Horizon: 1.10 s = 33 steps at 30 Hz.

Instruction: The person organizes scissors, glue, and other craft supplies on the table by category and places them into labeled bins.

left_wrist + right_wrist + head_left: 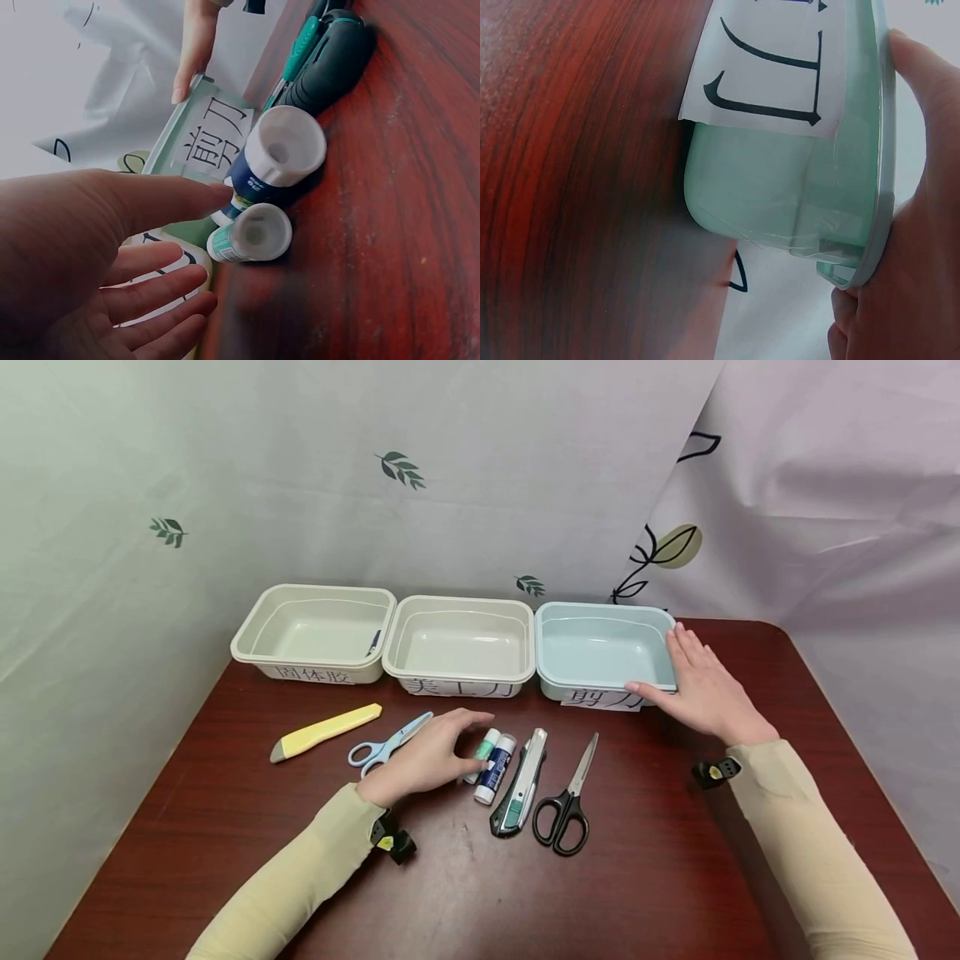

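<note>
My left hand (427, 752) hovers around two glue sticks, its thumb and fingers spread apart. In the left wrist view its thumb tip overlaps the blue glue stick (251, 172); the green glue stick (247, 236) lies alongside, nearer the fingers. Beneath the left hand, light-blue scissors (367, 752) are partly covered. My right hand (705, 685) rests at the right corner of the light-blue bin (600, 681), fingers straight along the side and thumb on the front rim. To the right of the glue sticks lie a grey utility knife (525, 785) and black-handled scissors (562, 818).
A yellow utility knife (326, 732) lies at the left of the dark red table (465, 893). Behind stand a left bin (315, 664) with a small dark-blue item inside and a middle bin (457, 677). Paper labels mark the bins' fronts. A patterned curtain (465, 527) hangs at the back.
</note>
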Each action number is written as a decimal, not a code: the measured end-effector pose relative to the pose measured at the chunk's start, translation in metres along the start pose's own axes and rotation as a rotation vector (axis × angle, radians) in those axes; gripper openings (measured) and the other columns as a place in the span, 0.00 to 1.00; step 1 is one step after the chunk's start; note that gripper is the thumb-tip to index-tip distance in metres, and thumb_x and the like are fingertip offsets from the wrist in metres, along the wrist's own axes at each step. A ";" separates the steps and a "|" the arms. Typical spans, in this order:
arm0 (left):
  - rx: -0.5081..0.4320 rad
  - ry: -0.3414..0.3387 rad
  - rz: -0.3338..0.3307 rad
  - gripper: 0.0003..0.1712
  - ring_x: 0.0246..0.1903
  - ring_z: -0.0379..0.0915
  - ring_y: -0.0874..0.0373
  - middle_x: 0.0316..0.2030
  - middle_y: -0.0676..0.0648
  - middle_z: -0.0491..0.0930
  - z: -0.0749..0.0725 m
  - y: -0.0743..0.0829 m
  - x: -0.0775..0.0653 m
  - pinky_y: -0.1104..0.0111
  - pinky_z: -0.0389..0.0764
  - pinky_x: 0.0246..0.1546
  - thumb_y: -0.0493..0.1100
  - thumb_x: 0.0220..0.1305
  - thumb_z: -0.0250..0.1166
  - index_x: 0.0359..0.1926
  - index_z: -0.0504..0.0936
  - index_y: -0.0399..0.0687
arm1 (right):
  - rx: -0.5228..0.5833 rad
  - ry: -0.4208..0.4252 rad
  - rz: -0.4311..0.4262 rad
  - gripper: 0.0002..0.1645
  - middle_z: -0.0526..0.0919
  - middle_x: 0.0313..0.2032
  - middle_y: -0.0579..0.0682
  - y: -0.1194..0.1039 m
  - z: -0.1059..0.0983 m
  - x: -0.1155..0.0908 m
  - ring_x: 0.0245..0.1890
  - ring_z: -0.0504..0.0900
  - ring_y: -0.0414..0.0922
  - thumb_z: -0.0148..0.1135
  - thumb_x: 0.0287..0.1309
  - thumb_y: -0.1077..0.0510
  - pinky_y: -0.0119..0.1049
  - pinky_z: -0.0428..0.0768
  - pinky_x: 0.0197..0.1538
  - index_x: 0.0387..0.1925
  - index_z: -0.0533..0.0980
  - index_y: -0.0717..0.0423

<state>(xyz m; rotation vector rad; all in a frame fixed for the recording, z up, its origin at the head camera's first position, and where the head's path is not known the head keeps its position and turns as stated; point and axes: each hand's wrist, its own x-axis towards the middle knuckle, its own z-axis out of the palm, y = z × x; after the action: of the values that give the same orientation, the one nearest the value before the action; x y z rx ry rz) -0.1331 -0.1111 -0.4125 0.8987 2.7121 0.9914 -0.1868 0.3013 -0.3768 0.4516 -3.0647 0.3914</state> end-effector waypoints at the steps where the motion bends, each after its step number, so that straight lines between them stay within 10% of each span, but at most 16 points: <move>1: -0.001 0.000 -0.004 0.37 0.53 0.76 0.52 0.56 0.44 0.79 0.001 0.000 0.000 0.58 0.76 0.55 0.42 0.57 0.78 0.66 0.76 0.40 | 0.000 0.000 -0.001 0.65 0.38 0.79 0.64 0.000 0.000 0.000 0.78 0.36 0.58 0.54 0.65 0.25 0.56 0.43 0.75 0.78 0.44 0.71; 14: -0.025 -0.001 -0.054 0.30 0.34 0.76 0.59 0.42 0.49 0.80 0.004 -0.004 0.002 0.70 0.78 0.36 0.36 0.58 0.75 0.61 0.78 0.34 | 0.005 0.001 -0.006 0.65 0.37 0.79 0.65 0.000 0.001 0.000 0.78 0.35 0.58 0.54 0.65 0.26 0.51 0.37 0.76 0.78 0.43 0.71; 33: 0.036 -0.015 -0.071 0.28 0.35 0.76 0.60 0.44 0.47 0.79 0.003 -0.003 0.001 0.67 0.78 0.39 0.35 0.63 0.71 0.64 0.78 0.36 | 0.000 -0.001 -0.004 0.66 0.38 0.78 0.66 -0.001 0.000 0.001 0.78 0.36 0.59 0.55 0.64 0.26 0.52 0.38 0.76 0.78 0.43 0.71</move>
<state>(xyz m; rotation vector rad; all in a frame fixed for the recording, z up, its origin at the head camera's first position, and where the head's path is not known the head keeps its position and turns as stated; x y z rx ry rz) -0.1342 -0.1109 -0.4170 0.8056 2.7368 0.9220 -0.1872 0.3004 -0.3762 0.4588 -3.0644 0.3917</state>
